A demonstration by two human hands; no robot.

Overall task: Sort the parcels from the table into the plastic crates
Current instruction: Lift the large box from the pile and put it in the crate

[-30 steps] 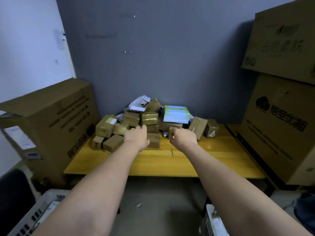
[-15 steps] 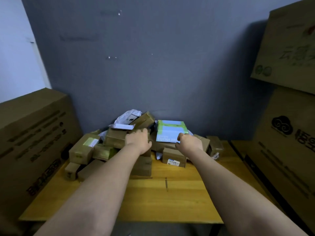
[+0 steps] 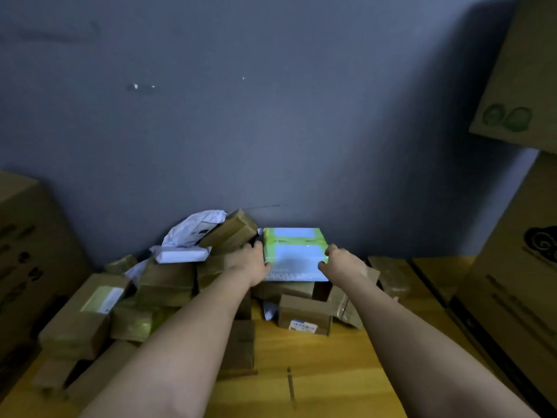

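Note:
A pile of brown taped parcels [image 3: 162, 285] lies on the yellow wooden table [image 3: 316, 375] against the grey wall. On top of the pile sits a white-and-green box [image 3: 294, 254]. My left hand [image 3: 251, 262] grips its left edge and my right hand [image 3: 342, 263] grips its right edge, fingers curled over the sides. A white plastic mailer [image 3: 193, 233] rests on the pile to the left. No crate is in view.
Large cardboard cartons stand at the left [image 3: 27, 260] and stacked at the right [image 3: 515, 267], hemming in the table. A small brown box with a label [image 3: 304, 315] sits just below the held box. Bare tabletop lies between my forearms.
The view has closed in on the pile and the crates have dropped out of sight. Both hands have moved up from the lower brown parcels onto the sides of the white-and-green box.

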